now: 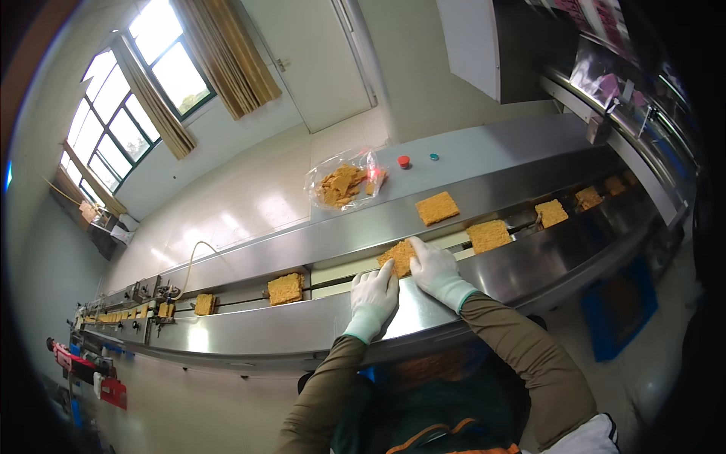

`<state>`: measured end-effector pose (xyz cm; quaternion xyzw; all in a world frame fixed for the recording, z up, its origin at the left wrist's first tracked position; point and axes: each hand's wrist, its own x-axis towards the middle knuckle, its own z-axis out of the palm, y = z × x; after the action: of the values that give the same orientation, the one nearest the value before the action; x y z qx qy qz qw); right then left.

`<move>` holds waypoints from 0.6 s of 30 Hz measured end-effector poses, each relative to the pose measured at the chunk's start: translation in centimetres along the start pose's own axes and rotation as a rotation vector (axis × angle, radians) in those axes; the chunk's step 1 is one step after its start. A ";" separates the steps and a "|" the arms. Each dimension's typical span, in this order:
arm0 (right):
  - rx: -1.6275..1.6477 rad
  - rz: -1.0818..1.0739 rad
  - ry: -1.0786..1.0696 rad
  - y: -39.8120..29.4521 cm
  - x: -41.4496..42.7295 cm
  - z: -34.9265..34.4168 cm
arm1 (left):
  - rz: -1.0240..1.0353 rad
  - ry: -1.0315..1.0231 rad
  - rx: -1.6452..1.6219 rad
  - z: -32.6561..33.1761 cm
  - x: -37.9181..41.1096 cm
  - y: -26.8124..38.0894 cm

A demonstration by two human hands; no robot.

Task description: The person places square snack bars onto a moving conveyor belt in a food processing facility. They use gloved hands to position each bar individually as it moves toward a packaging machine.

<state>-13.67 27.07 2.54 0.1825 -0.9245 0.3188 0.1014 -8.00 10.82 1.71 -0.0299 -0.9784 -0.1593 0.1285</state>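
Both my hands wear white gloves with pale green cuffs. My left hand (371, 295) rests at the near left edge of a square golden noodle-like cake (398, 258) in the channel of a steel conveyor (244, 332). From the right, my right hand (435, 269) has its fingers on the same cake. Another cake (490, 236) lies in the channel just right of my right hand, and a loose one (437, 208) lies on the steel ledge behind the channel. To the left, a cake (285, 289) sits in the channel, with a smaller-looking one (205, 305) beyond it.
An open clear plastic bag (340, 184) of broken pieces lies behind the ledge. Right of it are a red push button (404, 162) and a green button (434, 156). A wrapping machine with film (601, 79) stands at right. A blue crate (621, 312) is on the floor.
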 end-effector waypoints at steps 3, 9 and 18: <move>-0.221 0.124 -0.044 2.6 -0.1 -1.7 | -0.032 -0.035 -0.031 -1.4 -0.1 0.3; -0.487 -0.069 0.309 9.1 0.8 -5.4 | -0.057 0.192 0.147 -1.8 1.8 -4.3; -0.571 0.206 0.114 11.7 5.1 -3.8 | 0.007 0.069 -0.013 -2.0 4.1 -8.0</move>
<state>-22.76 36.60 0.51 0.0339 -0.9831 0.0646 0.1677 -12.24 2.70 2.14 -0.0287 -0.9722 -0.1660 0.1628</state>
